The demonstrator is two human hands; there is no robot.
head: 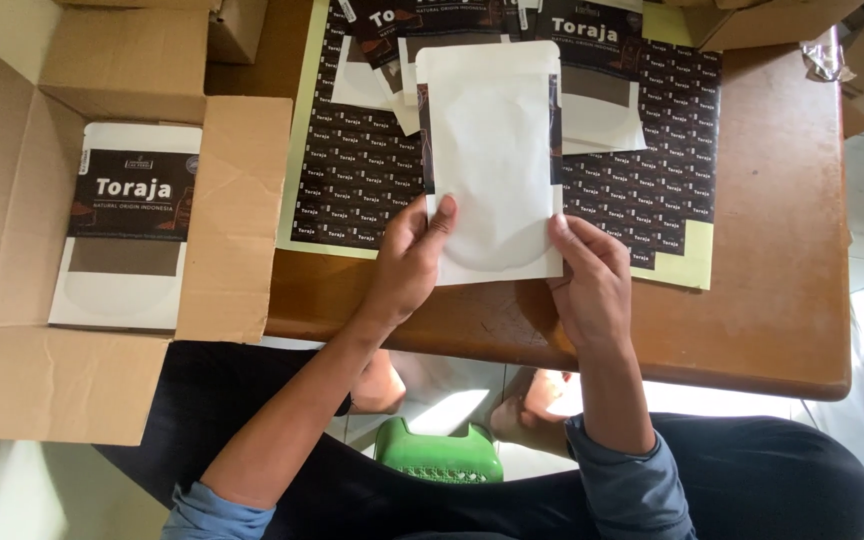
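A white flat pouch [492,150] is held upright above the brown table [772,300], its plain back toward me. My left hand [407,262] grips its lower left edge, and my right hand [592,280] grips the lower right corner. Beneath the pouch lies a sheet of small dark stickers [652,170] on yellowish backing. More white pouches with dark labels [592,60] are spread at the table's far edge.
An open cardboard box [22,190] stands at the left with a labelled white pouch [127,240] lying flat inside. More cardboard [852,60] sits at the far right. A green plastic stool [437,455] shows under the table between my legs.
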